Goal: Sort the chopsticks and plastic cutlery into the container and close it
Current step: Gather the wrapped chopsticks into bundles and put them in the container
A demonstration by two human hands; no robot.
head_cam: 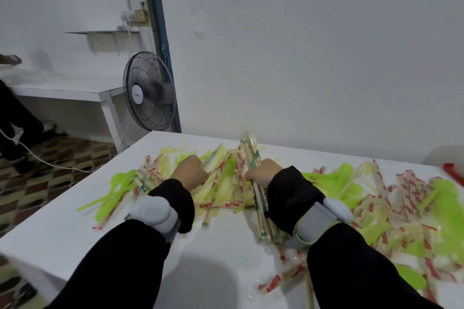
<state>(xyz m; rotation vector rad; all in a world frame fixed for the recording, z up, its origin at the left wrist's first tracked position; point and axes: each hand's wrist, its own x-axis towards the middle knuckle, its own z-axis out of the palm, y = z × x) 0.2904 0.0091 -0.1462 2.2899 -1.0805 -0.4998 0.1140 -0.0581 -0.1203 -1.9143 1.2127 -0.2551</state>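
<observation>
Curled tight round a bundle of green-printed wrapped chopsticks [253,158]: right hand [261,173], near the middle of the table, bundle standing up past the knuckles toward the far edge and trailing back under the wrist. Closed too, left hand [189,170], just beside, seemingly pinching one wrapped pair [212,157] out of the heap; fingertips hidden behind the knuckles, so exact hold not certain. Grey wrist bands with white pods over black sleeves on both arms.

Spread across the white table [75,221] from left edge to right edge: red-printed wrapped chopsticks [406,195] tangled with green plastic cutlery [120,183] and paler yellow pieces [175,150]. At the right edge, a red and white blur [452,170], possibly the container; cannot tell.

Risks, as a judgement: slippery wrappers letting pairs slide from a loosely gripped bundle; cutlery tines snagging wrappers and dragging the wrong sort along; pieces near the left edge swept to the floor by a sleeve; an overlong bundle stopping the lid from closing.

Writing: wrapper print too blurred to read. Small mark on the hub of the standing fan [148,91], not legible.
</observation>
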